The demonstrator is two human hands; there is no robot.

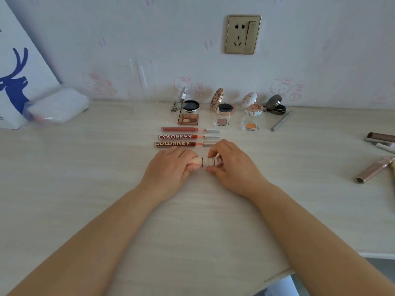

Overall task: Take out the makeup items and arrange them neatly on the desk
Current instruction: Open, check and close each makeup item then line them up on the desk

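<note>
Makeup stick (205, 162) held just below the lip gloss row (188, 137).
Left hand (171, 167) and right hand (230, 167) pinched its ends; laying it parallel seemed next.

Pale wood-grain bench (85, 178); three red lip gloss tubes (178, 136) with silver caps; pink cat-print wallpaper (149, 39); gold socket (243, 34); blue deer bag (15, 82).
</note>
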